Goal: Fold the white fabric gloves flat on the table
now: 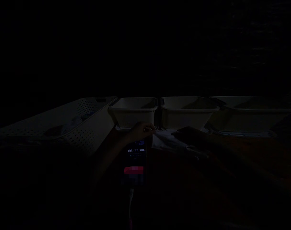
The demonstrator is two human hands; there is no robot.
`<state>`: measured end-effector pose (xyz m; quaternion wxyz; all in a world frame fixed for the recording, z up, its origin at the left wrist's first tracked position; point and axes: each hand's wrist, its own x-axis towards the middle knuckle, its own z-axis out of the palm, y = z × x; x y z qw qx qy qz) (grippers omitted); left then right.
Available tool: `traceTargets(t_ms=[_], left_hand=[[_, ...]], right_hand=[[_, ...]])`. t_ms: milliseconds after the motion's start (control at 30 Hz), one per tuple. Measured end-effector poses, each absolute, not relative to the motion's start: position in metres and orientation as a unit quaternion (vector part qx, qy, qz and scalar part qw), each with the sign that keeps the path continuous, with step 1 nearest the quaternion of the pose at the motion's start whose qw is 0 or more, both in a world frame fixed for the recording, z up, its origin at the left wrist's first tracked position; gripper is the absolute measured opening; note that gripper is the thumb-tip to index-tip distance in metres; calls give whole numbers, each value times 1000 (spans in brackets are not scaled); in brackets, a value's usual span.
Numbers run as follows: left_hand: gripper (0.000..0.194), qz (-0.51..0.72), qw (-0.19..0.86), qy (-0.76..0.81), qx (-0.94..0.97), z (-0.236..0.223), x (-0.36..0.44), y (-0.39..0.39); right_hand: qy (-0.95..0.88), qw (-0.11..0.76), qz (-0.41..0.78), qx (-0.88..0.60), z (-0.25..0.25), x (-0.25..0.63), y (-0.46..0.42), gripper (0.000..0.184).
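The scene is very dark. A pale, crumpled piece of cloth (168, 140) lies low in front of the middle tub. At its left corner my left hand (142, 129) is closed, thumb and fingertips pinching the edge. My right hand (189, 133), a dark shape, reaches over the cloth's upper right side and touches it. Its fingers are too dark to make out. Beneath my left wrist a phone (137, 159) lies with its screen lit, displaying 00:11:00, and a white cable (130, 201) runs from its near end.
A large pale basket with holes (99, 123) stands at the left, with some dim items (74, 123) inside. Side by side at the back are a left tub (133, 116), a middle tub (186, 118) and a right tub (241, 121). The surroundings are black.
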<state>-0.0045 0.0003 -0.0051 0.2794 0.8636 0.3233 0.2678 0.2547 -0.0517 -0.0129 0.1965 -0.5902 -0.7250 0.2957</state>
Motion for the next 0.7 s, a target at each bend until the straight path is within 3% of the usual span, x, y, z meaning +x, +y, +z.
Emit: traceTargets(t_ms=[133, 267, 400, 600, 700], left_hand=[[20, 242, 232, 328, 884, -8, -7, 1], [20, 222, 147, 341, 901, -8, -10, 2], [22, 199, 105, 358, 906, -8, -11, 1], [23, 199, 101, 363, 905, -10, -10, 2], [23, 207, 105, 355, 906, -10, -11, 3]], right_hand=[[-733, 178, 238, -611, -22, 260, -49, 28], [-739, 125, 77, -658, -22, 261, -52, 27], [-736, 108, 11, -668, -15, 257, -60, 26], [-774, 186, -42, -604, -5, 237, -75, 27], [-808, 229, 31, -542, -10, 221, -81, 30]])
